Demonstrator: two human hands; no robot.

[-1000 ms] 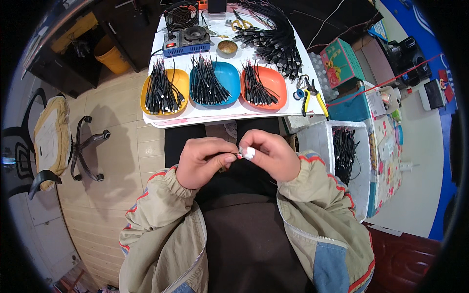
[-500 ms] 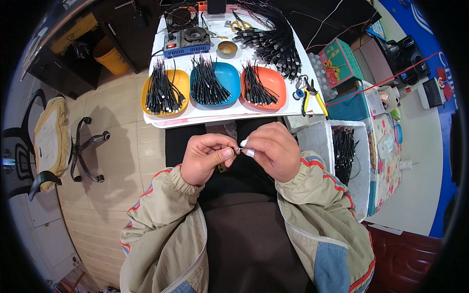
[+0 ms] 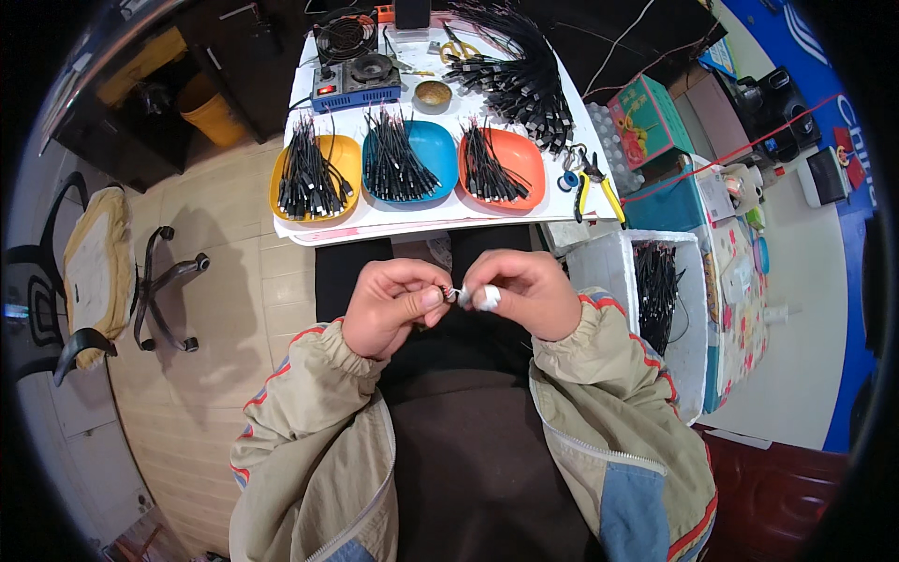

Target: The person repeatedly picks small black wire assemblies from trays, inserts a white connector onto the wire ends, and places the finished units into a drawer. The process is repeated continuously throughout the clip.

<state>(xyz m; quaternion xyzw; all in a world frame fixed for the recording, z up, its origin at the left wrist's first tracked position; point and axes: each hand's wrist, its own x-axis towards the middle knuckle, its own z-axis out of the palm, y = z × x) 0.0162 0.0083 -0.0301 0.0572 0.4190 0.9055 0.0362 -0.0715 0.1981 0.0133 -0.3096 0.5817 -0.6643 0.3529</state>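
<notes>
Over my lap, close together, both hands work at thin coloured wires [image 3: 450,293] at the end of a cable. My left hand [image 3: 389,304] is closed, thumb and forefinger pinching the cable end; its palm hides the rest of the cable. My right hand [image 3: 532,296] pinches at the wire tips, with white wrapping on its thumb and a fingertip. Beyond the hands, black cables with plugs lie in a yellow tray [image 3: 347,153], a blue tray [image 3: 440,148] and an orange tray [image 3: 527,161] along the table's near edge.
Behind the trays stand a blue heating unit [image 3: 356,92], a small round bowl [image 3: 433,95] and a thick cable bundle [image 3: 520,84]. Yellow-handled pliers [image 3: 609,199] and a wire spool [image 3: 567,182] lie right. A white foam box [image 3: 691,361] holds cables. An office chair [image 3: 98,272] stands left.
My right hand has turned and drawn slightly down, its wrapped thumb now showing more plainly. My left hand keeps its pinch and has barely moved.
</notes>
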